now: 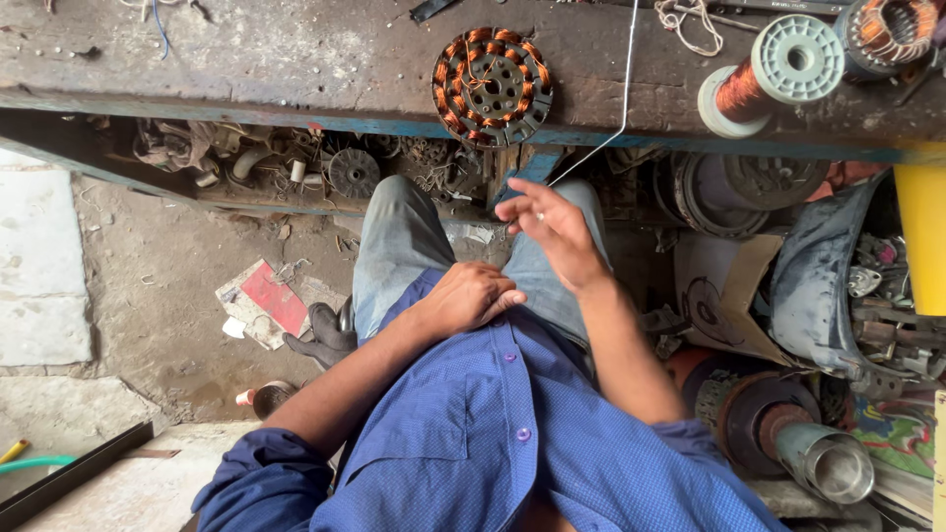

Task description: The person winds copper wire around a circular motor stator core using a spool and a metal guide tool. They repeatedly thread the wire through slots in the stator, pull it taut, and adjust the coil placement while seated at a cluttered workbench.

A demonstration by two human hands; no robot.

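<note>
Near the middle of the frame the right hand [550, 229] is raised above the lap, its fingers [519, 209] loosely spread with the tips drawn toward a thin pale wire [625, 94]. The wire runs from the hand up and right, then straight up across the surface [246, 54] to the top edge of the frame. Whether the fingertips actually pinch the wire is too fine to tell. The left hand [471, 296] rests just below on the blue shirt at the lap, fingers curled together, holding nothing visible.

On the surface, at upper centre, lies a round stator [492, 87] wound with copper coils, just left of the wire. At upper right lies a spool of copper wire [764, 74], with another copper winding [887, 30] in the corner.
</note>
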